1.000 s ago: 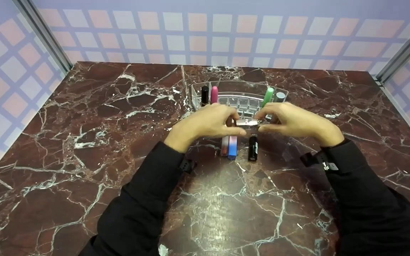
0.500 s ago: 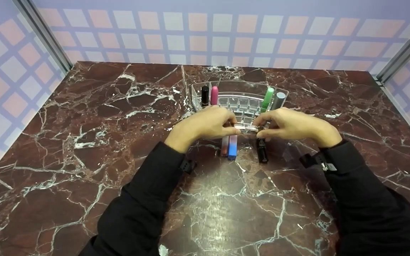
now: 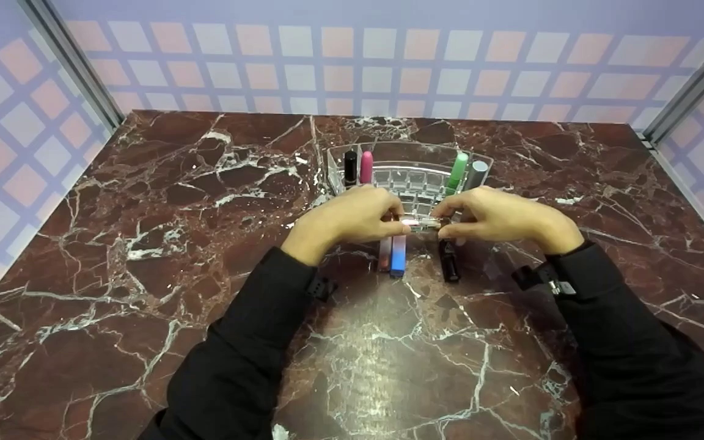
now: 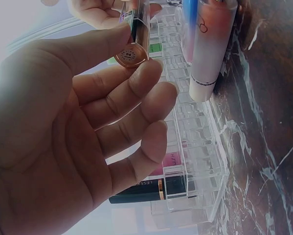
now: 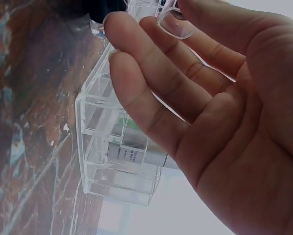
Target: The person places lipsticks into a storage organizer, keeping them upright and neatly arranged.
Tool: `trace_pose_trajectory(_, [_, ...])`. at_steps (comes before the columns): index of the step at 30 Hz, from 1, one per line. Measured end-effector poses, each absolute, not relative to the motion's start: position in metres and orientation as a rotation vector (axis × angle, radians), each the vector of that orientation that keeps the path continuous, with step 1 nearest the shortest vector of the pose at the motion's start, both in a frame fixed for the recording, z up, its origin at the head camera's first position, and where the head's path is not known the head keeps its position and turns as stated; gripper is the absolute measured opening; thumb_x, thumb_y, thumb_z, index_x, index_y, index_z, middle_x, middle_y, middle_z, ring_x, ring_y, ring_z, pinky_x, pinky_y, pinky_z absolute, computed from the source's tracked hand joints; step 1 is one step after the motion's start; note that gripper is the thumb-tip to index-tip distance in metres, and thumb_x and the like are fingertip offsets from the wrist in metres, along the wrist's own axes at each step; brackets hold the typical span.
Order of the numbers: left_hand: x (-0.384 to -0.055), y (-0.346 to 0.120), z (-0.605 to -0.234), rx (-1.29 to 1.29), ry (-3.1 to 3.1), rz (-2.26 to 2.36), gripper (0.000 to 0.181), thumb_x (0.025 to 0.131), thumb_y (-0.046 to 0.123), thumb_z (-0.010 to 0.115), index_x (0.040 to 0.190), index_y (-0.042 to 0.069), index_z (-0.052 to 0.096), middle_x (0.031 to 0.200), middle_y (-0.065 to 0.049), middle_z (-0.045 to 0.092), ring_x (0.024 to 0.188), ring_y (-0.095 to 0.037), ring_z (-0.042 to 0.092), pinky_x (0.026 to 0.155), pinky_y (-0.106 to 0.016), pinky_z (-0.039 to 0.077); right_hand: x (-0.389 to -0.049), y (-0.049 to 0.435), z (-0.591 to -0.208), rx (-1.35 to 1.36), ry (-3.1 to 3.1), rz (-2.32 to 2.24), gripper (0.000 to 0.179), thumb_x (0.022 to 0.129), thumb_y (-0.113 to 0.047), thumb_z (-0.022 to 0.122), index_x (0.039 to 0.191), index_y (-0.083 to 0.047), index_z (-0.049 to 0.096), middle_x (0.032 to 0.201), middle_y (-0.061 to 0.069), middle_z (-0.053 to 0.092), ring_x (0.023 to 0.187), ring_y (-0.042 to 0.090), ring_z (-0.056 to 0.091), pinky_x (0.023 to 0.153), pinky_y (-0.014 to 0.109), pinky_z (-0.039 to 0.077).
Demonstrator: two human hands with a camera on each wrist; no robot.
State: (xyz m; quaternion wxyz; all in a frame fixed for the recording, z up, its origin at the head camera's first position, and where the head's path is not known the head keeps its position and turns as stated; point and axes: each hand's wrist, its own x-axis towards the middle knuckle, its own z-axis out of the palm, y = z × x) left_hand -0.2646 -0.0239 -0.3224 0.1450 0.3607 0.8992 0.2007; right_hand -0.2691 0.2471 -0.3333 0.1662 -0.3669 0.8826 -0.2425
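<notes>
Both hands hold one small lip tube (image 3: 422,223) level, just in front of a clear organizer (image 3: 410,146). My left hand (image 3: 352,214) pinches one end between thumb and index finger; in the left wrist view that copper-coloured end (image 4: 131,55) is marked 04. At the other end, the thumb and fingers of my right hand (image 3: 505,217) pinch the clear part (image 5: 178,29). The remaining fingers of each hand are loosely bent. Below the left hand lie a pink-and-blue tube (image 3: 398,260) and a reddish tube (image 3: 385,256). A black tube (image 3: 450,263) lies below the right hand.
Standing in the organizer are a black tube (image 3: 351,168) and a pink one (image 3: 366,167) at the left, a green one (image 3: 457,173) and a grey one (image 3: 477,175) at the right. Patterned panels (image 3: 376,79) enclose the marbled tabletop (image 3: 205,293).
Both hands have come slightly lower in the head view with the lip tube between them. The loose black tube has shifted right and turned a little; the organizer's tubes stay put.
</notes>
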Motion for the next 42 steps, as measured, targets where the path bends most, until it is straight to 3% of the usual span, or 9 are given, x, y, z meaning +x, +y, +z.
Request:
trace_pose_trajectory(5, [-0.264,-0.024,-0.325,1.047,2.579,0.587,0.029,0.103,0.035,0.066,0.112,0.008,0.073,0.089,-0.002,0.066,0.064,-0.010,0.049,0.059,-0.025,0.044,-0.267,0.250,-0.332,-1.110,2.582,-0.705,0.033,0.100,-0.022,0.070,0.127,-0.004,0.068,0.094,0.004,0.074,0.063,0.017,0.067,0.059,0.026,0.054])
trace_pose_trajectory(10, [-0.264,-0.024,-0.325,1.035,2.565,0.612,0.028,0.103,0.035,0.065,0.108,0.009,0.074,0.087,-0.001,0.067,0.065,-0.010,0.051,0.059,-0.025,0.045,-0.267,0.249,-0.325,-1.128,2.678,-0.774,0.034,0.101,-0.024,0.070,0.128,-0.004,0.068,0.093,0.005,0.073,0.047,0.008,0.048,0.049,0.026,0.047])
trace_pose_trajectory(16, [-0.265,-0.028,-0.329,1.003,2.525,0.723,0.030,0.105,0.036,0.062,0.107,0.008,0.073,0.080,-0.001,0.063,0.058,-0.008,0.045,0.053,-0.023,0.040,-0.274,0.233,-0.316,-1.012,2.735,-0.958,0.035,0.101,-0.022,0.070,0.131,-0.004,0.066,0.090,0.011,0.073,0.061,0.023,0.062,0.049,0.023,0.047])
trace_pose_trajectory(19, [-0.266,-0.030,-0.330,1.017,2.531,0.799,0.031,0.106,0.037,0.060,0.103,0.008,0.070,0.076,0.001,0.059,0.058,-0.008,0.045,0.054,-0.024,0.041,-0.276,0.221,-0.310,-0.881,2.723,-1.124,0.035,0.101,-0.023,0.069,0.131,-0.004,0.066,0.100,0.013,0.074,0.071,0.027,0.067,0.052,0.021,0.050])
trace_pose_trajectory(24, [-0.269,-0.030,-0.330,1.078,2.535,0.930,0.037,0.108,0.039,0.055,0.098,0.006,0.066,0.075,0.003,0.054,0.060,-0.009,0.044,0.057,-0.026,0.042,-0.278,0.208,-0.307,-0.634,2.627,-1.466,0.039,0.102,-0.028,0.068,0.131,-0.001,0.066,0.101,0.014,0.073,0.077,0.020,0.071,0.059,0.022,0.055])
trace_pose_trajectory(31, [-0.269,-0.026,-0.328,1.112,2.491,1.012,0.045,0.109,0.044,0.050,0.091,0.005,0.061,0.072,0.004,0.047,0.059,-0.009,0.040,0.057,-0.026,0.039,-0.280,0.207,-0.311,-0.392,2.463,-1.664,0.040,0.104,-0.026,0.066,0.132,0.003,0.064,0.089,0.010,0.069,0.069,0.012,0.065,0.061,0.022,0.056])
trace_pose_trajectory(35, [-0.269,-0.024,-0.328,1.125,2.481,1.013,0.045,0.110,0.043,0.049,0.091,0.004,0.061,0.071,0.004,0.047,0.059,-0.008,0.039,0.057,-0.026,0.039,-0.280,0.208,-0.312,-0.350,2.441,-1.658,0.040,0.104,-0.027,0.065,0.131,0.002,0.064,0.089,0.012,0.067,0.069,0.011,0.063,0.066,0.025,0.058])
trace_pose_trajectory(42, [-0.270,-0.021,-0.330,1.137,2.475,0.954,0.042,0.110,0.042,0.049,0.095,0.006,0.063,0.075,0.003,0.051,0.062,-0.009,0.043,0.061,-0.027,0.043,-0.281,0.210,-0.316,-0.426,2.483,-1.666,0.039,0.102,-0.026,0.067,0.129,0.003,0.065,0.090,0.008,0.068,0.069,0.011,0.064,0.063,0.023,0.056])
